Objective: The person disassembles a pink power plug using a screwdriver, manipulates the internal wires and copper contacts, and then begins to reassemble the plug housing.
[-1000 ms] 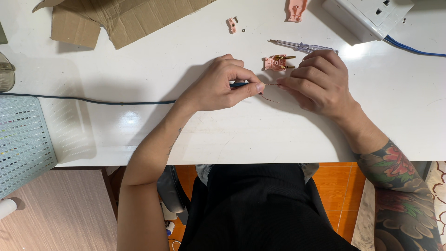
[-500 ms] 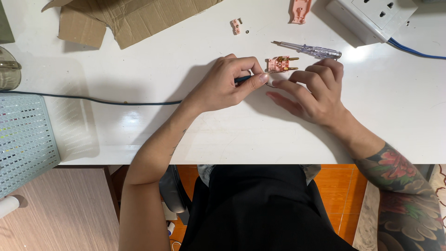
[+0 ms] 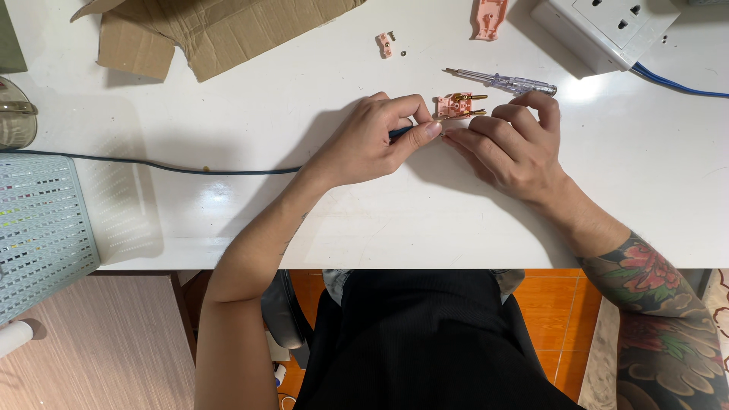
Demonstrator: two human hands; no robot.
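Mid-table, the left hand (image 3: 372, 144) pinches the dark cable (image 3: 152, 165) end against the open pink plug base (image 3: 454, 105); the right hand (image 3: 516, 144) closes its fingertips on that base; wiring appears unfinished; screwdriver (image 3: 501, 80), small clamp piece (image 3: 386, 44) and plug cover (image 3: 490, 15) lie unused toward the far edge.

A home workbench set up for small electrical repair: a white table (image 3: 228, 220) carries an opened pink plug body (image 3: 454, 105) with brass pins. Just beyond the plug lies a clear-handled tester screwdriver (image 3: 501, 80); farther beyond, a white socket block (image 3: 604, 26) with a blue cable (image 3: 676, 82). Left of the plug, a dark cord (image 3: 152, 165) crosses the table past torn cardboard (image 3: 220, 30). Below the table, orange floor tiles (image 3: 558, 304) show.
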